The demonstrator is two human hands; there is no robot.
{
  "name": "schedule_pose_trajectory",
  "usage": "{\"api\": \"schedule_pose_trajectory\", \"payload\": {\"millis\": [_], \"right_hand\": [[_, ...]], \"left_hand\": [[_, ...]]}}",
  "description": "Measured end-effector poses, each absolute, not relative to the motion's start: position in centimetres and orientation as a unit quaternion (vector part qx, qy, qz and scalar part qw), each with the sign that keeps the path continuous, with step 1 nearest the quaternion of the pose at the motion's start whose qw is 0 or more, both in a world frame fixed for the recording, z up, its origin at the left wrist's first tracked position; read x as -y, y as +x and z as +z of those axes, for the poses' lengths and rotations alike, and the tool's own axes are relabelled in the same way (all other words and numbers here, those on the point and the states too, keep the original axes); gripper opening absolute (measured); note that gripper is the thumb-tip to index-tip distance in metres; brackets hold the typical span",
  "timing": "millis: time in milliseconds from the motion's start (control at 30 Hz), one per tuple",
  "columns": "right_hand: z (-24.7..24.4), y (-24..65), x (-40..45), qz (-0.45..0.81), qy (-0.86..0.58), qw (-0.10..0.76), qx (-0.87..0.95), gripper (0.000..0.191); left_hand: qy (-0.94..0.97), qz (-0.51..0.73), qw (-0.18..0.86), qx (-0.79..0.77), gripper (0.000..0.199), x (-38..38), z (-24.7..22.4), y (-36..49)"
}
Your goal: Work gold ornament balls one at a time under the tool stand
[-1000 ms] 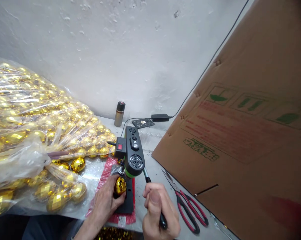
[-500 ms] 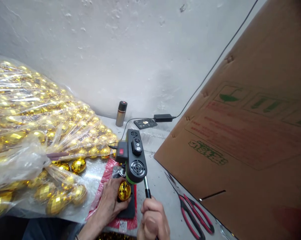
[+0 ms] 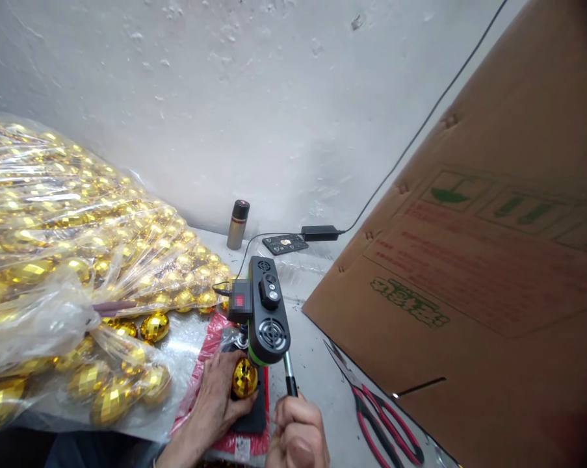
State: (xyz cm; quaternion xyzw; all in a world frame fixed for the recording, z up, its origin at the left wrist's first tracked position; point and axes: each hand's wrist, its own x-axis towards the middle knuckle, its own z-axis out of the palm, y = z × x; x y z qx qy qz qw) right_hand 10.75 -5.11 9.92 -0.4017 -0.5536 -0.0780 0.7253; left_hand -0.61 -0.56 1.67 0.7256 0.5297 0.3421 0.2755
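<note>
Under the head of a small black bench drill press [image 3: 270, 312], a shiny gold faceted ball [image 3: 245, 378] is gripped by my left hand [image 3: 220, 393], fingers curled round its left side and thumb at its lower right. My right hand [image 3: 299, 432] is wrapped round the black-ended metal lever [image 3: 290, 377] that sticks out from the machine's right side. The machine's dark base [image 3: 253, 422] rests on a red plastic sheet [image 3: 188, 404]. The spot where the tool meets the ball is hidden beneath the head.
A large clear bag [image 3: 69, 214] of gold balls fills the left, with loose balls [image 3: 155, 326] by it. Red-handled scissors [image 3: 381, 416] lie beside a big cardboard box [image 3: 459, 247]. Behind stand a spray can [image 3: 238, 224], a phone [image 3: 285, 243] and a power adapter [image 3: 320, 233].
The whole view has shifted slightly down and to the right. Both hands keep their holds on the ball and the lever, with little visible movement of their own.
</note>
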Motion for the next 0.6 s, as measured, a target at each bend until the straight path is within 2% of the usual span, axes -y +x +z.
{"api": "schedule_pose_trajectory", "payload": {"millis": [100,400,600], "right_hand": [[9.5,10.6,4.7,-0.068,-0.376,0.751,0.538,0.044],[8.9,10.4,4.4,-0.078,-0.368,0.759,0.531,0.045],[8.9,10.3,4.0,-0.088,-0.362,0.766,0.523,0.045]], "left_hand": [[0.727,0.344,0.275,-0.526,0.040,0.6,1.9,-0.7],[0.728,0.342,0.275,-0.527,0.036,0.4,1.8,-0.8],[0.724,0.347,0.275,-0.529,0.042,0.3,1.2,-0.5]]}}
